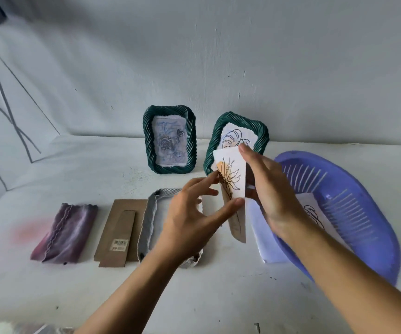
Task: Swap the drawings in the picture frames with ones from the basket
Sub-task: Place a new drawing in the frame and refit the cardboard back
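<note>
Both hands hold up a small white drawing (pixel 233 174) of a black-lined plant with an orange patch, above the table's middle. My left hand (pixel 192 213) pinches its left edge and bottom corner; my right hand (pixel 267 186) grips its right edge and top corner. Another paper hangs partly hidden behind it. Two green twisted frames stand at the back: the left frame (pixel 169 139) shows a blue rose drawing, the right frame (pixel 236 131) a leaf outline. A silver frame (pixel 149 220) lies flat under my left hand. The purple basket (pixel 353 213) at right holds more drawings.
A brown cardboard frame backing (pixel 120 232) lies left of the silver frame. A folded purple cloth (pixel 67 232) lies further left. A white wall rises right behind the standing frames. Thin dark tripod legs (pixel 4 104) stand at far left.
</note>
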The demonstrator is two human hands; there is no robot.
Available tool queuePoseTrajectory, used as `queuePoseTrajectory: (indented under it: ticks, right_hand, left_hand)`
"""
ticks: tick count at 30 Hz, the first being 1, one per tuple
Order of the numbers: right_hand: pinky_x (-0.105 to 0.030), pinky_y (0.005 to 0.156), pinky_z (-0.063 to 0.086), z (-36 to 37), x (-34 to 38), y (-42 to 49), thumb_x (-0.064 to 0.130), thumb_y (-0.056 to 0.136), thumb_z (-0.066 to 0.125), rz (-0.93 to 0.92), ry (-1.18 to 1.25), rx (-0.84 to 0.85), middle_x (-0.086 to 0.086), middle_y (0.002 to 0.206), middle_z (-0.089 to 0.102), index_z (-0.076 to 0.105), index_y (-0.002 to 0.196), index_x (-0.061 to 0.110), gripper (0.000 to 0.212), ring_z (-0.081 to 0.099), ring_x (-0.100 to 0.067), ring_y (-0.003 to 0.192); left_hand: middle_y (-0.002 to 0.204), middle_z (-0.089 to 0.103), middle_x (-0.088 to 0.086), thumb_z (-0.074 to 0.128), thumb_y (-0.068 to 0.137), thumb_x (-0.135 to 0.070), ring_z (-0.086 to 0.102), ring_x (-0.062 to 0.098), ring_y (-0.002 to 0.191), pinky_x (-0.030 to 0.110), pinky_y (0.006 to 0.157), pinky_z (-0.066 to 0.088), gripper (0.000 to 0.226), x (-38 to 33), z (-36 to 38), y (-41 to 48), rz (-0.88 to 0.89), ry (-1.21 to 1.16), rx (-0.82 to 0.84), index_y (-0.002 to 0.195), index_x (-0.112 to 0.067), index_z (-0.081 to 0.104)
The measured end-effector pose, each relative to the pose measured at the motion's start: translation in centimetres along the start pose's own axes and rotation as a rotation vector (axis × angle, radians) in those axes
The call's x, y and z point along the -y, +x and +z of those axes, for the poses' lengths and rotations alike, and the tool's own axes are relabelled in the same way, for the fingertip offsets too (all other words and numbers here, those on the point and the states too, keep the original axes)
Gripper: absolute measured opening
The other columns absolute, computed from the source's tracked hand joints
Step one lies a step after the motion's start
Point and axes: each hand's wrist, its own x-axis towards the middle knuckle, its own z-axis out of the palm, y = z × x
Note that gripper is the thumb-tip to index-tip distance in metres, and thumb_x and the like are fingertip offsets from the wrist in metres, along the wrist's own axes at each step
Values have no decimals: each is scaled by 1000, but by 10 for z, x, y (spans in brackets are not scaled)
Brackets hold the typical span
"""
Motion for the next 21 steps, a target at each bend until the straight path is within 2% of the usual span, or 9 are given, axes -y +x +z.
queuePoseTrajectory:
  ticks: [3,5,8,11,14,16,18,21]
  right_hand:
    - [-35,73,56,26,-15,-4,45,101,40,58,27,82,-8,92,76,73,96,10,49,73,-22,86]
    - [-34,78,55,40,-34,-6,49,102,39,34,-51,128,-7,98,76,74,100,8,54,71,-23,94]
    - [-31,89,51,53,-64,-7,54,96,39,-108,-303,140,6,103,74,77,98,18,52,67,-9,102]
    - [-33,100,45,58,-92,-1,56,88,50,-216,-583,104,7,108,65,77,100,22,45,59,-9,109]
    - [-14,101,35,61,-108,3,38,88,67,-222,-738,116,5,117,57,75,109,29,24,52,-7,116]
    - [-10,95,38,62,-113,2,23,85,75,-237,-725,131,6,111,60,73,113,26,28,57,-2,104]
    - [-15,86,46,64,-118,2,13,81,78,-263,-712,107,4,99,63,73,112,21,33,61,-6,87]
    - [-14,83,48,64,-123,6,4,77,78,-272,-712,29,0,100,66,74,108,15,34,64,-8,80]
  left_hand:
    - [115,68,-20,72,80,-56,64,-2,105,31,93,51,46,10,-24,-7,-28,-22,77,123,-47,63]
    - [109,74,-14,69,89,-45,68,7,103,42,93,54,26,22,-36,-9,-72,-103,109,113,-35,72]
    - [98,77,0,59,97,-27,71,15,92,44,84,56,18,44,-55,-12,-226,-194,52,104,-21,75]
    - [95,75,14,52,102,-16,70,23,80,46,75,58,19,62,-73,-9,-385,-189,56,101,-11,71]
    - [99,75,7,60,98,-17,73,20,82,39,73,61,16,79,-86,-2,-421,-154,83,112,-16,67]
    - [100,75,4,67,93,-17,74,19,82,38,72,62,25,91,-91,1,-421,-167,95,117,-24,63]
    - [96,76,5,73,88,-18,74,22,81,43,73,62,37,101,-92,5,-425,-130,92,120,-28,58]
    - [93,76,5,79,83,-16,74,22,80,44,72,62,48,112,-88,5,-403,-111,66,121,-29,53]
